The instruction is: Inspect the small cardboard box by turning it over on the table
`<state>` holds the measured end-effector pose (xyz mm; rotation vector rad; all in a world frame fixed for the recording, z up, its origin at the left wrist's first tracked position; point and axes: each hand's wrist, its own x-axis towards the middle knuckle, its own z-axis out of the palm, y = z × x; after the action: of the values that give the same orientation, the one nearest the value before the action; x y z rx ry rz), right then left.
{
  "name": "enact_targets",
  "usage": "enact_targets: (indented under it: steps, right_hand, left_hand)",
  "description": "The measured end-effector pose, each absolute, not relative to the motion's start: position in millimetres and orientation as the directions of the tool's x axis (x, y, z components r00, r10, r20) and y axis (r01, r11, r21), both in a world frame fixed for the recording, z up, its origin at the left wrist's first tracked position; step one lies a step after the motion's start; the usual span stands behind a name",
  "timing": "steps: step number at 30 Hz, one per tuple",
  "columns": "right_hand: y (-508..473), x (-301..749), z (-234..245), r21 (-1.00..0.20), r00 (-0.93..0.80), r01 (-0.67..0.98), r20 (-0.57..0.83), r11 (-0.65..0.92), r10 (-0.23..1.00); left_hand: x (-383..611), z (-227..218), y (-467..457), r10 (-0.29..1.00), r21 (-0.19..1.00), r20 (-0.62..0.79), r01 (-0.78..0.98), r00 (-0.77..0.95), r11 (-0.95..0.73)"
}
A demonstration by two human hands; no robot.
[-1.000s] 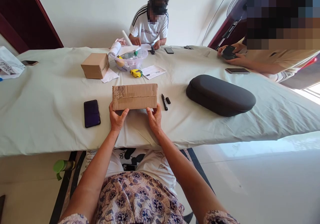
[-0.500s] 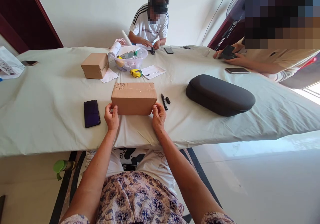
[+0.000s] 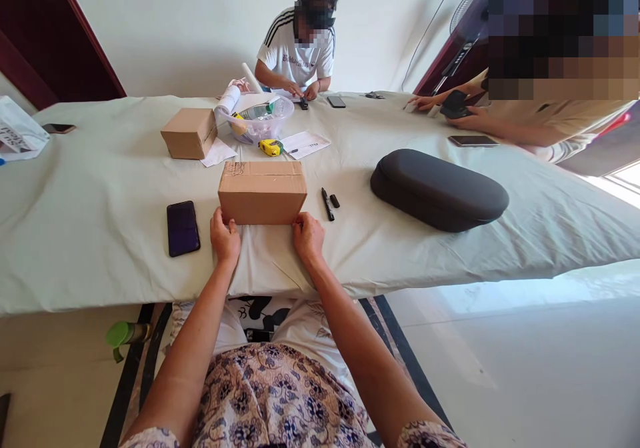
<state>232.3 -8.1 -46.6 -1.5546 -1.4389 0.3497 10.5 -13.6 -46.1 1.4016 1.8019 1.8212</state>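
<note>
A brown cardboard box point(image 3: 263, 191) lies flat on the pale green tablecloth point(image 3: 100, 188), taped face up, straight in front of me. My left hand point(image 3: 225, 238) is at its near left bottom corner and my right hand point(image 3: 309, 236) at its near right bottom corner. Both hands have their fingers curled against the box's lower edge. My forearms reach over the table's near edge.
A black phone point(image 3: 183, 227) lies left of the box; a black marker point(image 3: 327, 203) and its cap point(image 3: 335, 201) lie to the right. Further right is a dark oval case point(image 3: 439, 188). Behind are a smaller box point(image 3: 189, 133), a clear bowl point(image 3: 260, 120) and a yellow tape measure point(image 3: 271, 146). Two other people work at the far side and the right.
The box stood tipped on its edge a second ago; it now lies flat and slightly further left. My hands slid down to its near bottom corners.
</note>
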Motion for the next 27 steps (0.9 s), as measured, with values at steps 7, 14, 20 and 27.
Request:
enact_targets:
  steps: [7,14,20,27]
  right_hand:
    - [-7.6,235.9,-41.8,-0.891,0.352,0.343,0.414,0.296,0.839]
    - [-14.7,231.7,-30.6,-0.839,0.437,0.329,0.543,0.434,0.717]
    - [-15.8,231.6,-33.4,-0.741,0.430,0.503,0.661,0.444,0.615]
    - [-18.9,223.7,-38.6,-0.640,0.299,0.654,0.708,0.402,0.640]
  left_hand:
    - [14.2,-32.4,-19.8,0.694,0.868,0.468,0.430,-0.547,-0.247]
    - [18.7,-24.9,-24.8,0.627,0.757,0.632,0.536,-0.456,-0.373]
    - [24.3,-25.2,-28.6,0.591,0.607,0.751,0.661,-0.295,-0.441]
    - [35.8,-28.3,-31.4,0.652,0.505,0.727,0.810,-0.215,-0.297]
